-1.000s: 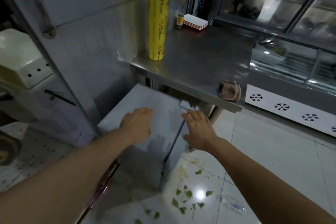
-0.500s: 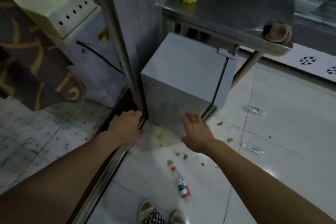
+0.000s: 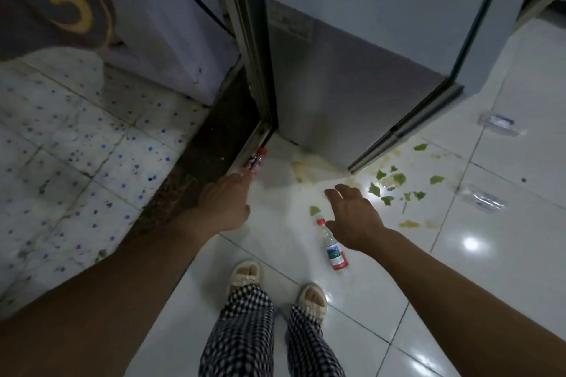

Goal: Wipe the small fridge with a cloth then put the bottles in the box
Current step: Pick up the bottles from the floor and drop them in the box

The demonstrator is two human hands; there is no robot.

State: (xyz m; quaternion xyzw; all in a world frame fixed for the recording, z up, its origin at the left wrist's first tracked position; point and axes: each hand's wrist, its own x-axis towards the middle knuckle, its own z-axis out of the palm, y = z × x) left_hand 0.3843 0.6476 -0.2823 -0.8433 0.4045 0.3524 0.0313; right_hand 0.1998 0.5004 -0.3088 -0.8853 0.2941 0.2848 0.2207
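Note:
The small grey fridge (image 3: 367, 40) stands on the white tile floor at the upper right. A bottle with a red and purple label (image 3: 254, 161) lies against the metal door frame (image 3: 245, 40). My left hand (image 3: 226, 205) reaches to it with fingertips at its near end, not closed around it. A clear bottle with a red cap and red label (image 3: 334, 249) lies on the floor. My right hand (image 3: 355, 214) hovers just above its neck, fingers spread and empty. Two clear bottles (image 3: 499, 124) (image 3: 484, 200) lie farther right. No cloth or box is in view.
Green leaf scraps (image 3: 389, 187) and yellowish stains (image 3: 301, 170) litter the tiles in front of the fridge. My feet in slippers (image 3: 245, 275) stand just behind the hands. A white appliance (image 3: 171, 40) sits left of the frame on speckled tiles.
The view has tilted down from the fridge top to the floor. Both hands dropped low, the left toward the bottle by the frame, the right over the red-capped bottle.

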